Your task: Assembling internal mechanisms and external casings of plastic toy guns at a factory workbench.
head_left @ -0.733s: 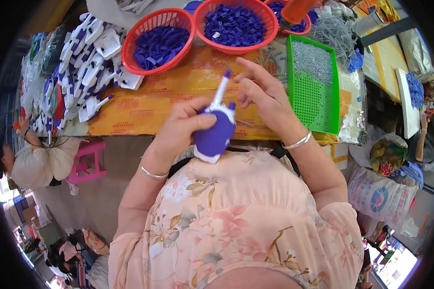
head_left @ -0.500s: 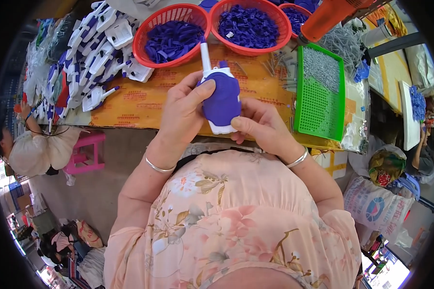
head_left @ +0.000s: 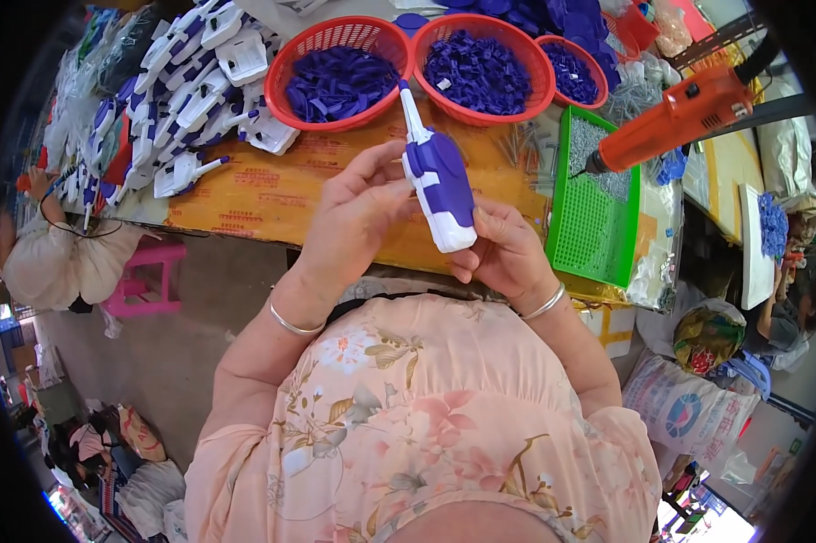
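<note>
A white and purple plastic toy gun [head_left: 440, 176] with a thin white nozzle is held upright between both hands, above the near edge of the yellow-covered table [head_left: 272, 185]. My left hand [head_left: 354, 213] grips its left side with thumb and fingers near the top. My right hand [head_left: 503, 249] supports its lower end from the right. Both wrists wear thin silver bangles.
Three red baskets of purple plastic parts [head_left: 340, 77] [head_left: 485, 68] [head_left: 575, 72] stand at the back. A pile of finished white and purple toys [head_left: 186, 100] lies at the left. A green tray of screws [head_left: 598, 204] sits at the right, with an orange electric screwdriver [head_left: 675, 118] hanging over it. A pink stool [head_left: 150, 281] stands below.
The toy has been turned so its white side and purple grip face up, nozzle pointing away. My left hand shifted from its front to its left side; my right hand now holds its base.
</note>
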Motion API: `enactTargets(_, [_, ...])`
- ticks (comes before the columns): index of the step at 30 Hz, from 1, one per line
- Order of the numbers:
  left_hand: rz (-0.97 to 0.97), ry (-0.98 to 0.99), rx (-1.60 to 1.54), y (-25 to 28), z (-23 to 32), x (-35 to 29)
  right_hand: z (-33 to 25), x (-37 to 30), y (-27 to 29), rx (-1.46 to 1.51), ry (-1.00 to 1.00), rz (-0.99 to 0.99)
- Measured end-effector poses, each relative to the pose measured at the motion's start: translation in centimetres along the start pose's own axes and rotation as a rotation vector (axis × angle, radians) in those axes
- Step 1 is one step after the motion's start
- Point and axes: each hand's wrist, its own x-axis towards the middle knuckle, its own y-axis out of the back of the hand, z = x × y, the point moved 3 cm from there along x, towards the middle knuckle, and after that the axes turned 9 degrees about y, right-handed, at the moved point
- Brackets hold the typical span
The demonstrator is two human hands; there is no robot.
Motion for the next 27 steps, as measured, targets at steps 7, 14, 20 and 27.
enactTargets(7, [0.000, -0.054, 0.357, -2.1, -0.2, -1.1, 0.4, -0.2, 0.2, -0.140, 0.100, 0.056])
enactTargets(14, [0.062, -0.094, 0.603, -1.2, -1.5, -1.2, -0.2, 0.8, -0.8, -0.615, 0.332, 0.155])
enactTargets(20, [-0.023, -0.136, 0.685, -0.5, -2.1, -1.6, -1.6, 0.8, -0.9, -0.733, 0.471, 0.244])
enactTargets(27, [0.024, -0.197, 0.615, 0.0, -1.2, -3.2, -1.2, 1.7, -3.1, -0.746, 0.484, 0.063])
